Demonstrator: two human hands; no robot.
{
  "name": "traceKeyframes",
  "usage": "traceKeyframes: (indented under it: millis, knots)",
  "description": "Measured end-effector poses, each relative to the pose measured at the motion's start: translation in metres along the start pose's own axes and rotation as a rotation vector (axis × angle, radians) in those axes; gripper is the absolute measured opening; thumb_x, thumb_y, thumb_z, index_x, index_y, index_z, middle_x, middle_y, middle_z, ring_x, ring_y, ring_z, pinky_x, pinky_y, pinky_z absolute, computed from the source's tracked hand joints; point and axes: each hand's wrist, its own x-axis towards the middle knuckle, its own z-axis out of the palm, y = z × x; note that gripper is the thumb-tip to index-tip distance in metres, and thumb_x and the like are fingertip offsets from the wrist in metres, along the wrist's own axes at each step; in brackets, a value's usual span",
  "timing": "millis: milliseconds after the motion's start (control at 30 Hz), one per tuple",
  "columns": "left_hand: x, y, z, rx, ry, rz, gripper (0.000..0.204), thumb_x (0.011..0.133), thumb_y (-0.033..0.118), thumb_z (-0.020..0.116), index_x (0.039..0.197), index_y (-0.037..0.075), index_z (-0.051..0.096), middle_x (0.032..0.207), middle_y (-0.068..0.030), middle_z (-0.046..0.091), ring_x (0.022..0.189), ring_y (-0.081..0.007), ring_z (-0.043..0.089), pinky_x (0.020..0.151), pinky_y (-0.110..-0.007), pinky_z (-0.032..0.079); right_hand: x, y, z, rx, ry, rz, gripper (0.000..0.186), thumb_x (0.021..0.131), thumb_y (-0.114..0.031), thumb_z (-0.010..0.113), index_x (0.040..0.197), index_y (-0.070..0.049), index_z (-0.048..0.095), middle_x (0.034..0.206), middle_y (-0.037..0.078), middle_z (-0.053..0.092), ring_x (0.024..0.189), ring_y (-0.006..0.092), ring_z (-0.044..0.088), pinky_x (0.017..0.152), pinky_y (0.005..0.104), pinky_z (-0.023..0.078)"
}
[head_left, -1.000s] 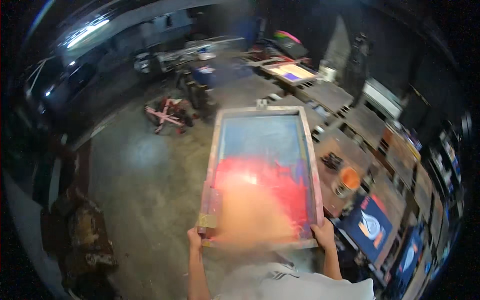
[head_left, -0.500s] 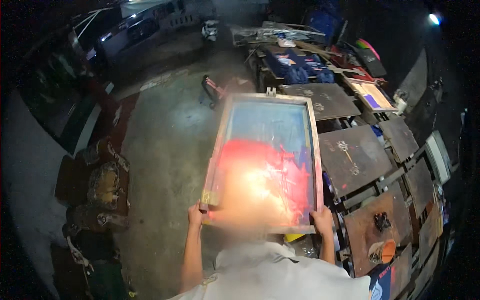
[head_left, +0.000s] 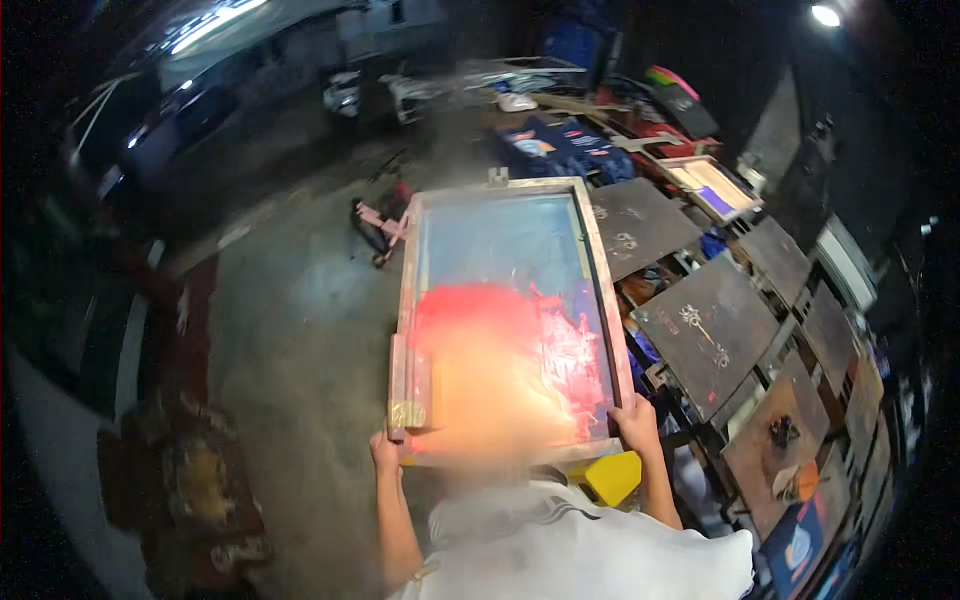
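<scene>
I hold a large wooden screen printing frame (head_left: 597, 262) in front of me, one hand at each side of its near end. My left hand (head_left: 384, 453) is closed on the near left corner, and my right hand (head_left: 634, 421) grips the near right side. Red and pink ink (head_left: 570, 350) covers the nearer half of the mesh, which has a strong bright glare. Bluish mesh (head_left: 500, 235) shows in the farther half. Along the left side runs a wooden strip (head_left: 397, 370) with a yellowish patch at its near end.
At right stand several dark printing boards (head_left: 708, 325), one bearing an orange-and-white container (head_left: 797, 482). A yellow object (head_left: 610, 478) lies below the frame's near right corner. Dark printed garments (head_left: 560, 148) are farther back. A pink-and-black stand (head_left: 383, 228) is beyond the frame's left side; a worn armchair (head_left: 200, 485) is at lower left.
The view has turned, so the boards and stand sit differently in it. Both hands keep their hold on the frame. More of the yellow object shows below it.
</scene>
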Motion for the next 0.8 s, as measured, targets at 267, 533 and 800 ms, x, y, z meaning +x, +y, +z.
traceKeyframes:
  millis: [267, 533, 800]
  knots:
    - [0.129, 0.040, 0.066, 0.035, -0.340, -0.016, 0.043, 0.104, 0.035, 0.053, 0.072, 0.006, 0.063, 0.067, 0.0056, 0.051, 0.062, -0.0062, 0.044, 0.055, -0.026, 0.036, 0.007, -0.010, 0.037, -0.006, 0.236, 0.151, 0.037, 0.071, -0.021, 0.075, 0.093, 0.006, 0.065, 0.083, 0.022, 0.070, 0.077, 0.0317, 0.070, 0.072, 0.0416, 0.054]
    - [0.216, 0.053, 0.234, 0.002, -0.595, 0.027, 0.039, 0.105, 0.030, 0.052, 0.085, 0.001, 0.071, 0.074, 0.0022, 0.061, 0.065, -0.0067, 0.050, 0.059, -0.026, 0.042, 0.081, 0.019, 0.021, 0.109, 0.419, 0.189, 0.033, 0.074, -0.015, 0.072, 0.099, 0.006, 0.066, 0.085, 0.013, 0.071, 0.077, 0.0202, 0.066, 0.075, 0.0352, 0.052]
    - [0.229, 0.097, 0.444, 0.163, -0.823, 0.066, 0.045, 0.106, 0.030, 0.047, 0.087, -0.003, 0.070, 0.072, -0.0040, 0.064, 0.056, -0.0116, 0.055, 0.054, -0.029, 0.045, 0.167, 0.074, -0.034, 0.247, 0.577, 0.322, 0.026, 0.074, -0.013, 0.071, 0.092, 0.005, 0.067, 0.077, 0.009, 0.068, 0.072, 0.0181, 0.063, 0.070, 0.0342, 0.051]
